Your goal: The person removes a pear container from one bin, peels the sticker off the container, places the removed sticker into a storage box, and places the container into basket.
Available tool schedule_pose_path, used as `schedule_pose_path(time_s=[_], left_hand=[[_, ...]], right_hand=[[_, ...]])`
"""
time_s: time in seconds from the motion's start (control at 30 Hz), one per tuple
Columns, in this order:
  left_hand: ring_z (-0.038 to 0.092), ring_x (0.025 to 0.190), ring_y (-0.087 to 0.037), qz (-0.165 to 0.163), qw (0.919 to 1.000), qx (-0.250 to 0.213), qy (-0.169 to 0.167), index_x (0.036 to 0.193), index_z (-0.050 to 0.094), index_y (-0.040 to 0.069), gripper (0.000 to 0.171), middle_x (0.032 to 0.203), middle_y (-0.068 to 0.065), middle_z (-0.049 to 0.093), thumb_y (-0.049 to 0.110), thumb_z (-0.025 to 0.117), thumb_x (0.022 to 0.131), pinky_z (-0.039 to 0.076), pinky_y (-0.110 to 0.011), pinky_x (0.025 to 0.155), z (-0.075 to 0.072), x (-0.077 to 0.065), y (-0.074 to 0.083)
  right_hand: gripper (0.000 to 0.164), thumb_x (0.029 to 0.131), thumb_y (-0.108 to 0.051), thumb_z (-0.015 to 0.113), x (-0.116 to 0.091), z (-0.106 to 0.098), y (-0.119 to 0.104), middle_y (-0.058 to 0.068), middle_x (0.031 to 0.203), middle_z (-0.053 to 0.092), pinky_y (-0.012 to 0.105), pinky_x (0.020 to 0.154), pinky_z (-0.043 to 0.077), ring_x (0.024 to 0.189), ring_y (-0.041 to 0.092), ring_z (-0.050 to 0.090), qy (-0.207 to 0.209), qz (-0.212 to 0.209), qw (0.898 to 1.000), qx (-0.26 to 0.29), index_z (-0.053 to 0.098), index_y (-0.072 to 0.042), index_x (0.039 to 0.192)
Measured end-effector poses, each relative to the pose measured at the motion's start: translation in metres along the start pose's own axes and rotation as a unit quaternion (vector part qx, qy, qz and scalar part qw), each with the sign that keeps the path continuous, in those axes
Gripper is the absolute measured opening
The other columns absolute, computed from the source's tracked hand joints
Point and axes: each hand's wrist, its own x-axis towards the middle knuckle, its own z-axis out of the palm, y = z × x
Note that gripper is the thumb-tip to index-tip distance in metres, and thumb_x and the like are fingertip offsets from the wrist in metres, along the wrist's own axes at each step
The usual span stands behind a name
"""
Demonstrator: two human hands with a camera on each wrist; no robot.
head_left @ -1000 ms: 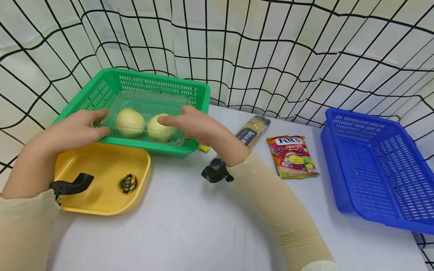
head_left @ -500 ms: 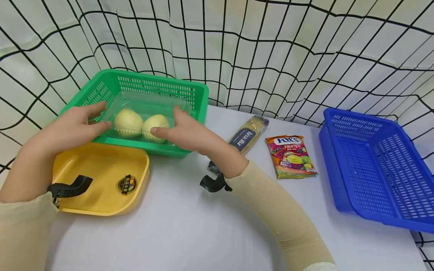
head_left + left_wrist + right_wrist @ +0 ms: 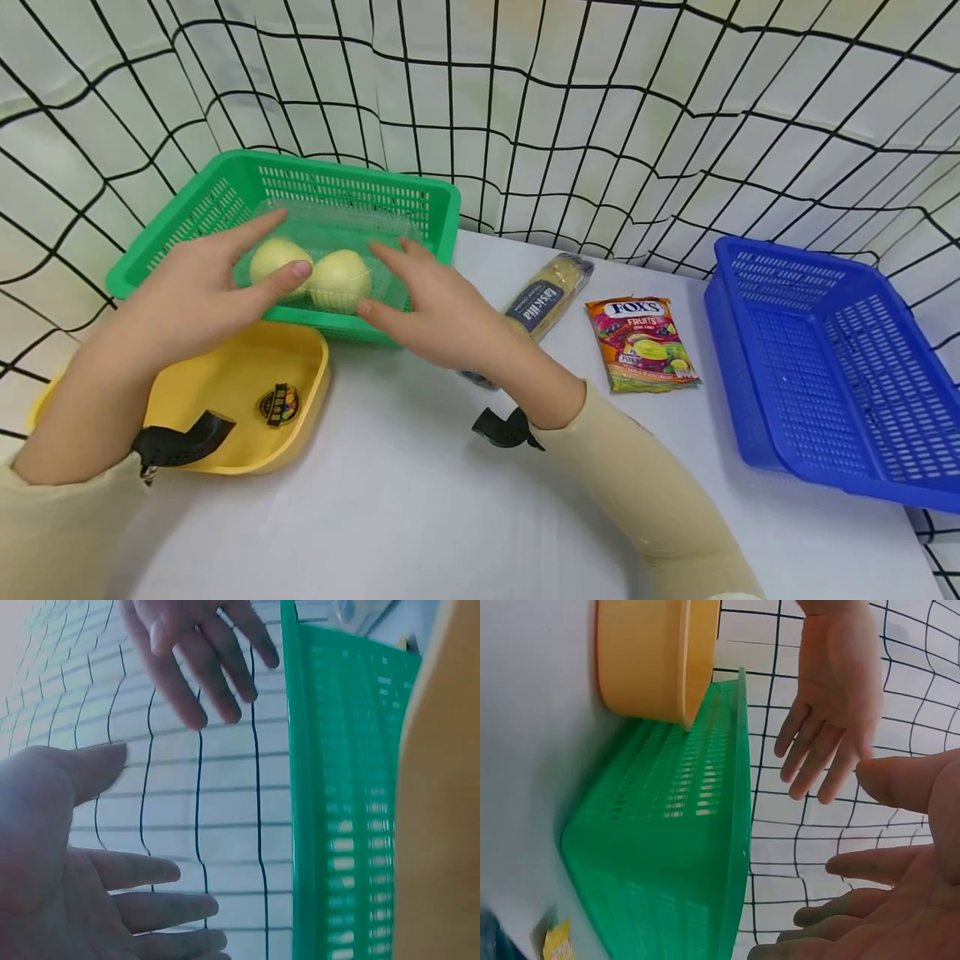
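A transparent plastic box [image 3: 345, 218] with two round, pale yellow fruits [image 3: 340, 279] lies inside the green basket [image 3: 446, 218]. My left hand [image 3: 202, 287] hovers over the basket's front left, fingers extended and thumb apart. On the other side, my right hand [image 3: 438, 312] is spread above the front right rim. Neither hand holds anything. Both wrist views show the palms raised over the rim, the left hand [image 3: 97, 862] and the right hand [image 3: 892, 885] with straight, parted fingers.
In front of the basket stands a yellow tub [image 3: 225, 417] with a round sticker [image 3: 279, 405]. Right of it lie a Taskilla packet [image 3: 543, 300] and a red Fox's candy bag [image 3: 642, 343]. A blue basket [image 3: 768, 400] stands far right. Black wire grid [image 3: 517, 125] rises behind.
Both hands have let go of the plastic box and lifted out of the green basket. The left hand has moved right, the right hand slightly right and down. The box stays in the basket.
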Motion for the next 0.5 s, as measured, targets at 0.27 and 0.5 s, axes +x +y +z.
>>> schedule_pose_path(time_s=[0.27,0.5], left_hand=[[0.009,0.167,-0.041,0.052,0.9973,0.052,0.008,0.176,0.022,0.018,0.093,0.181,-0.013,0.021,0.068,0.058,0.106,0.017,-0.08,0.124,0.029,-0.011,0.046],[0.011,0.167,-0.04,0.108,0.9924,0.054,0.022,0.174,0.028,0.015,0.097,0.18,-0.014,0.022,0.076,0.055,0.103,0.022,-0.074,0.127,0.056,-0.003,0.093]], right_hand=[[0.07,0.114,-0.048,0.057,-0.035,-0.015,0.021,0.016,0.181,0.018,0.052,0.13,0.033,0.165,0.029,0.026,0.065,-0.004,0.998,-0.026,0.037,-0.015,0.172],[0.075,0.112,-0.06,0.05,-0.062,-0.032,0.042,0.009,0.182,0.011,0.062,0.13,0.025,0.168,0.025,0.005,0.103,0.022,0.992,-0.064,0.032,-0.02,0.173]])
